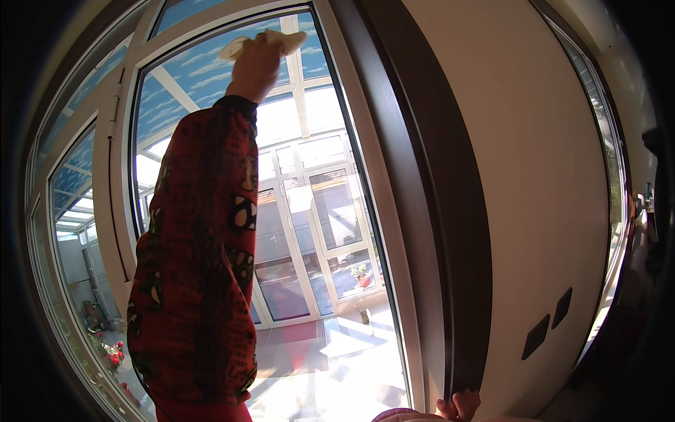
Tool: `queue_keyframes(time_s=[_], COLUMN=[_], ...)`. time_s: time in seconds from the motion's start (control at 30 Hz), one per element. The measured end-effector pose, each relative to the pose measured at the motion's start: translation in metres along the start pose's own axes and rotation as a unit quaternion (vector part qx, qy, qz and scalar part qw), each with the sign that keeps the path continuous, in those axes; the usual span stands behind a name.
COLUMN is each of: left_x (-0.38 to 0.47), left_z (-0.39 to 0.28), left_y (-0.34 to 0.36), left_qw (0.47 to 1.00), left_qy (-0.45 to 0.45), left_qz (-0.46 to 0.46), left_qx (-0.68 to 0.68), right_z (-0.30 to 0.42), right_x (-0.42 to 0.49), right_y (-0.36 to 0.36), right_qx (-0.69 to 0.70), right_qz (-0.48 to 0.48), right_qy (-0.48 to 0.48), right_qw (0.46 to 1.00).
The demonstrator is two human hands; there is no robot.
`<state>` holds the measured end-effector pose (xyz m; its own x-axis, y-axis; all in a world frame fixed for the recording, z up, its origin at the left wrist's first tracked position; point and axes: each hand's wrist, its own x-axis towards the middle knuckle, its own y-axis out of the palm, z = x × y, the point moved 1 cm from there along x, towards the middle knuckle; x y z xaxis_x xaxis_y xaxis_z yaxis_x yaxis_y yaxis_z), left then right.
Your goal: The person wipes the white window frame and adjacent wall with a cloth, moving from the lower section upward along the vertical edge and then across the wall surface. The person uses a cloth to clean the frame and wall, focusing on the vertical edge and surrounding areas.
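My left hand [257, 66] is raised high on the glass pane [274, 227], at the end of an outstretched arm in a red and black patterned sleeve. It holds a pale, crumpled cloth [287, 42] near the pane's top edge, and the cloth sticks out on both sides of the fingers. Low at the right, my right hand [460, 405] shows only its fingers. They are bent at the lower end of the dark brown casing [448, 211]; how firmly they grip it cannot be told. The rest of this hand is cut off by the picture's bottom edge.
A white frame [377, 211] surrounds the pane, with a hinge [112, 118] at its left. Another glazed panel [74, 211] stands farther left. Right of the casing is a beige wall [517, 158] with two dark plates [536, 336]. Through the glass appear a potted plant [362, 277] and red flowers [113, 354].
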<state>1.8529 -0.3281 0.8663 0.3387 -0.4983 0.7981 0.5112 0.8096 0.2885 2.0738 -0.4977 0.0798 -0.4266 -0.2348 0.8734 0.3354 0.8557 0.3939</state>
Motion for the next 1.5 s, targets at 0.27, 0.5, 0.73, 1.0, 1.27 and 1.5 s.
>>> queue_keyframes(time_s=[0.27,0.5,0.73,1.0,1.27,1.5], left_x=[0.023,-0.057,-0.066,-0.125,-0.315,-0.385], left_z=[-0.007,0.197,0.239,0.253,0.131,0.068], left_y=[0.009,-0.022,-0.030,-0.083,-0.180,-0.211], left_qw=[0.997,0.977,0.982,0.983,0.966,0.977], left_qy=[0.079,-0.165,-0.139,-0.122,-0.154,-0.125], left_qz=[0.023,0.088,0.107,0.129,0.195,0.165], left_qx=[-0.015,0.102,0.066,0.051,-0.064,-0.042], right_z=[0.005,0.002,0.007,0.012,0.010,0.011], right_x=[0.020,0.045,0.067,0.078,0.080,0.068], right_y=[-0.025,-0.028,-0.032,-0.035,-0.046,-0.033], right_qx=[0.072,0.133,0.156,0.170,0.198,0.155], right_qz=[0.161,0.185,0.192,0.196,0.194,0.131], right_qy=[0.066,0.116,0.134,0.148,0.173,0.249], right_qw=[0.982,0.967,0.959,0.954,0.945,0.947])
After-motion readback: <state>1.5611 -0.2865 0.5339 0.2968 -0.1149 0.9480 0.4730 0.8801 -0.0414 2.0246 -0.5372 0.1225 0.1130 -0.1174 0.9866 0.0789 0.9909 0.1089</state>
